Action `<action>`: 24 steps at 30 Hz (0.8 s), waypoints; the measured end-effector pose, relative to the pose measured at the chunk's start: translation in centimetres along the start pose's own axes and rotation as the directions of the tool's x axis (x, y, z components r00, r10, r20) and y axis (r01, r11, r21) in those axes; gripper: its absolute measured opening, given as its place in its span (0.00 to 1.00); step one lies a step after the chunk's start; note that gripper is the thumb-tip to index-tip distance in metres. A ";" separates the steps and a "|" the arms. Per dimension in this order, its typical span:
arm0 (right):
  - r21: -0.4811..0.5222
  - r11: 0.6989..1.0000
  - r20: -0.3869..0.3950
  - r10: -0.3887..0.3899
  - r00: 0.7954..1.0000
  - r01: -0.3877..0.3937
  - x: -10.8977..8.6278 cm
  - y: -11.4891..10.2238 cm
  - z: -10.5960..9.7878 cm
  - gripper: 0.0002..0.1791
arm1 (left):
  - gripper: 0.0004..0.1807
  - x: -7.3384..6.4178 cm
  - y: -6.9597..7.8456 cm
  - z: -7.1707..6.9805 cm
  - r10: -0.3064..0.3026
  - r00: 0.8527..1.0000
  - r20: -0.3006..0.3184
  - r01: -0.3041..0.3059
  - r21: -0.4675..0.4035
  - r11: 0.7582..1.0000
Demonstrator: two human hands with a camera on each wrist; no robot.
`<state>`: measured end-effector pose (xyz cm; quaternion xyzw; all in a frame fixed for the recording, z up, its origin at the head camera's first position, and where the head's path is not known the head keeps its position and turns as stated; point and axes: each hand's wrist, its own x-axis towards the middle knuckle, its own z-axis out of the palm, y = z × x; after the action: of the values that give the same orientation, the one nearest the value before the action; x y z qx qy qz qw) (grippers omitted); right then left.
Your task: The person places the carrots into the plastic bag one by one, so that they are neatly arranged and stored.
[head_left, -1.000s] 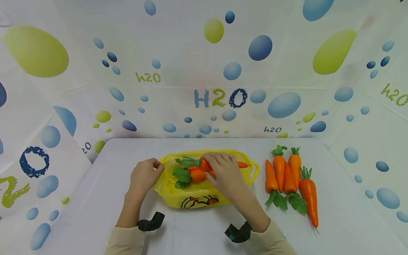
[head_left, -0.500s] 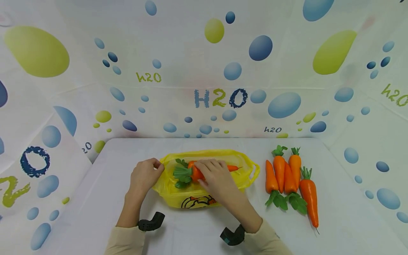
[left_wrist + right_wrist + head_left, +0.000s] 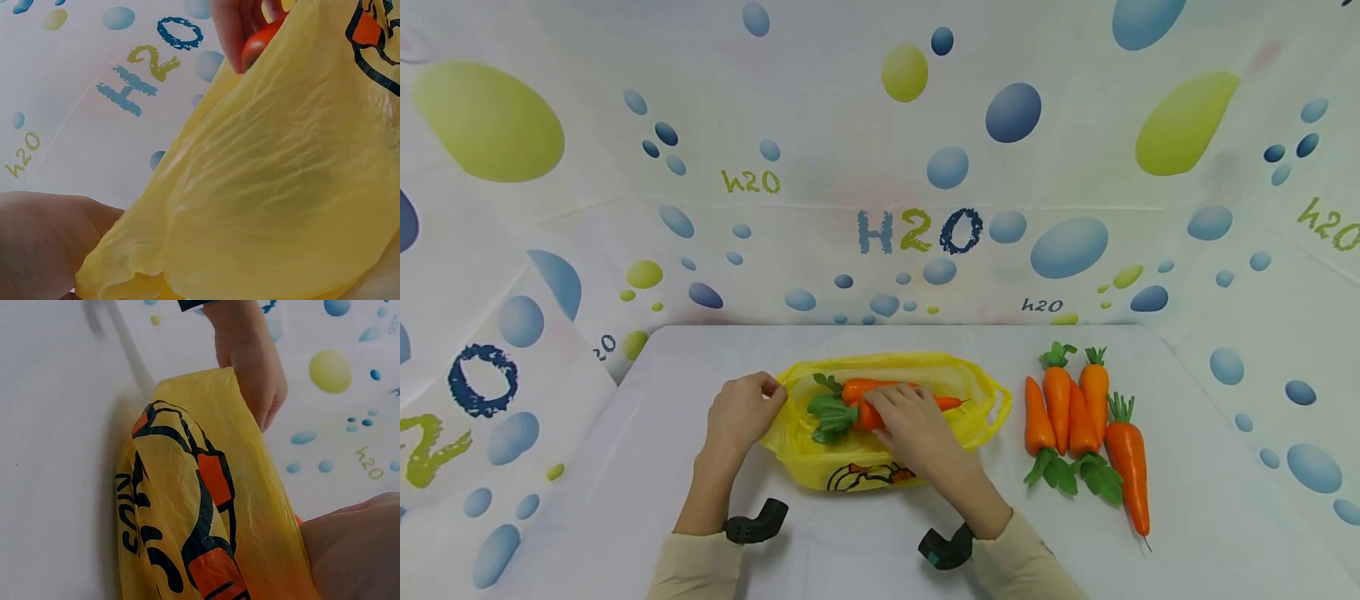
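A yellow plastic bag point(image 3: 808, 471) with a black and orange print lies open in the middle of the table. My left hand point(image 3: 741, 414) pinches its left rim between thumb and fingers. Over the opening, my right hand point(image 3: 913, 425) has its fingers curled around a carrot point(image 3: 870, 417), whose green top points left and tip points right. Behind it, inside the bag, shows another carrot point(image 3: 860, 388), partly covered by the right hand. The left wrist view catches an orange carrot end point(image 3: 259, 47) under the right fingers; in the right wrist view the bag wall hides the contents.
Right of the bag, several carrots lie side by side on the white table, among them a long carrot point(image 3: 1126, 467) at the outer edge of the group. A bag handle loop point(image 3: 1000, 408) sticks out toward them. A patterned backdrop point(image 3: 820, 250) rises behind the table.
My right hand has moved left and lower with the carrot, which now lies deeper in the bag, its leaves turned slightly. The left hand stays at the rim.
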<state>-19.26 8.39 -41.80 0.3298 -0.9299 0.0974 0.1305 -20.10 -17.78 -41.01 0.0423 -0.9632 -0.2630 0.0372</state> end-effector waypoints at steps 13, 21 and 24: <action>0.001 1.000 0.138 0.011 0.990 -0.011 0.0 -0.2 0.7 0.25 | 0.15 0.0 -0.1 0.0 -0.002 1.000 0.000 0.002 -0.002 1.000; -0.016 0.999 0.183 -0.028 0.983 0.031 0.0 -0.4 0.9 0.26 | 0.15 0.0 0.0 -0.1 -0.008 1.000 0.004 0.008 0.002 1.000; -0.023 0.999 0.197 -0.026 0.980 0.031 0.0 -0.5 0.9 0.26 | 0.15 0.0 0.0 -0.1 -0.006 1.000 0.003 0.006 0.003 1.000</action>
<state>-19.16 7.77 -42.62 0.3494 -0.9346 0.0502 0.0435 -20.06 -17.79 -40.95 0.0447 -0.9634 -0.2619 0.0349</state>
